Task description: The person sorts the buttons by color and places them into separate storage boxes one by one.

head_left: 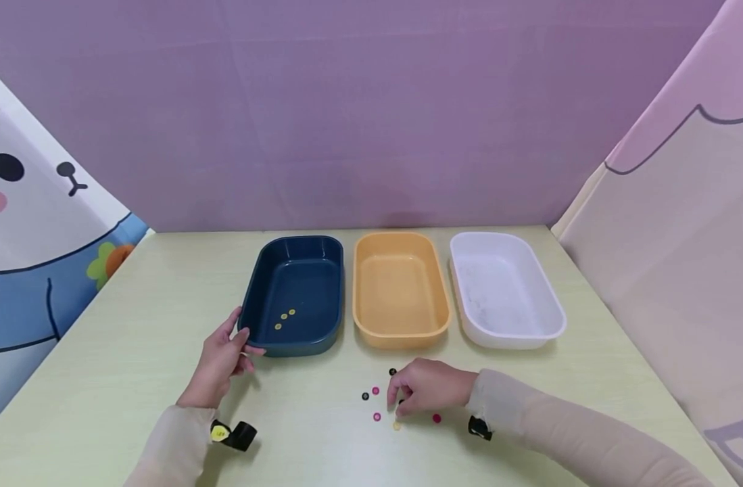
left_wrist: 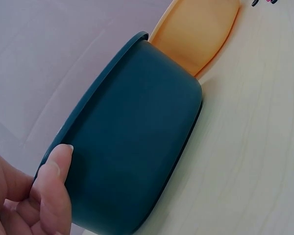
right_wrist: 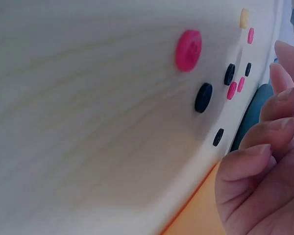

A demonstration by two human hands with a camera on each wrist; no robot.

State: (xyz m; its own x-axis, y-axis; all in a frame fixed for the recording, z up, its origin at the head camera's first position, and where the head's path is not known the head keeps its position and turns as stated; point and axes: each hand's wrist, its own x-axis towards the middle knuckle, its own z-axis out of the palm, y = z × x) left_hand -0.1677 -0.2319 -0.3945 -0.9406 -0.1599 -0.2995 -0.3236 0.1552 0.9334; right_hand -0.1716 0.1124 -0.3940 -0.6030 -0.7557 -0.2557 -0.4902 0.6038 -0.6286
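Note:
My left hand (head_left: 219,355) holds the near left corner of a dark blue tray (head_left: 291,350); in the left wrist view its thumb and fingers are at the rim. Three yellow buttons (head_left: 284,316) lie inside that tray. Low over the table, my right hand (head_left: 433,384) has loosely bent fingers, and nothing shows between them. Just below its fingertips is a yellow button (head_left: 397,426). Around this hand lie several pink and black buttons, among them a pink button (right_wrist: 188,50) and a black button (right_wrist: 204,98) seen large in the right wrist view.
An orange tray (head_left: 401,340) stands beside the blue one, and a white tray (head_left: 517,341) is to its right. A purple cloth (head_left: 371,122) hangs behind the pale table (head_left: 310,433), with printed cloths at both sides. Black straps are on both wrists.

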